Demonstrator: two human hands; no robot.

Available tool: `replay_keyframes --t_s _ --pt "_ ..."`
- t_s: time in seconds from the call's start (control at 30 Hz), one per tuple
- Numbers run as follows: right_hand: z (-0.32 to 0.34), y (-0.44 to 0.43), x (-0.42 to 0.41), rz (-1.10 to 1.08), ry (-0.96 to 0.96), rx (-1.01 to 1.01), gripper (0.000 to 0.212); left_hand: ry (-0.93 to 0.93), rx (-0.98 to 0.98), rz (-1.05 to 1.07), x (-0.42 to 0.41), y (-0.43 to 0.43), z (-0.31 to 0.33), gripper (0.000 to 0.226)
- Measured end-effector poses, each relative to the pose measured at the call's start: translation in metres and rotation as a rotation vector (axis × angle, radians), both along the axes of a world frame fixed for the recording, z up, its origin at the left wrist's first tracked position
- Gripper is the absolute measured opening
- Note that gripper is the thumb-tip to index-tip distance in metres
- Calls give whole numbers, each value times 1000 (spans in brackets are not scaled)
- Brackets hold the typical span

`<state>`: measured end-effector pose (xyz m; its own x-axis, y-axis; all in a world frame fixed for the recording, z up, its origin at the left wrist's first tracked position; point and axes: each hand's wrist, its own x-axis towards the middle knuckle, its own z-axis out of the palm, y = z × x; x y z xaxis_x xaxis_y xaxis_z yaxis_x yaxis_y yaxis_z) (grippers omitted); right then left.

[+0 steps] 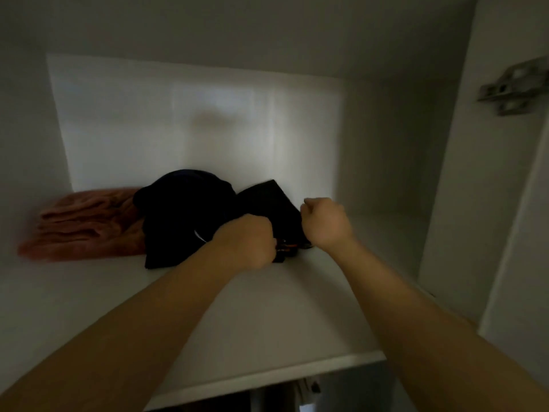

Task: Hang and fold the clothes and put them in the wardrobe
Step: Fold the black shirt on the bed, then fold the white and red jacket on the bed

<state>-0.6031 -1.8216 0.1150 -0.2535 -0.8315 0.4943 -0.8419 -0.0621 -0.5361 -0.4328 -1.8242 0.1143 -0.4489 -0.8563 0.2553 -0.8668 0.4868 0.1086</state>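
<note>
A dark, nearly black folded garment (190, 209) lies on the white wardrobe shelf (267, 307), towards the back. Both my arms reach in to it. My left hand (246, 242) is curled over the garment's front edge, where a bit of orange trim (286, 248) shows. My right hand (323, 223) is fisted at the garment's right edge; its fingers seem to pinch the cloth, though the grip itself is hidden. A folded pink garment (83, 224) lies to the left, touching the dark one.
The shelf sits in a white compartment with a back wall (193, 120) and a right side wall (386, 173). A metal door hinge (511, 87) is fixed on the panel at far right. Bare shelf lies right of the clothes and in front of them.
</note>
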Motion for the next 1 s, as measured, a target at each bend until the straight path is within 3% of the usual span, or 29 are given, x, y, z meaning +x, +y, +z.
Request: replay_keyframes --t_s 0.13,0.23,0.3,0.5,0.63,1.0 --pt "-8 94 4 -64 -71 -130 27 311 -187 -22 13 67 -2 34" --pt "-30 171 10 -177 -121 -288 28 623 -251 -231 13 124 -24 26" --pt "-46 224 14 -259 -187 -386 29 695 -235 -359 7 157 -42 16" --pt "-83 396 22 -626 -273 -358 29 819 51 -731 -32 267 -83 12" --pt "-98 514 32 -885 -278 -315 19 803 239 -984 -62 360 -100 15" --pt "-141 849 115 -1503 -239 -346 28 697 422 -1542 -88 672 -132 27"
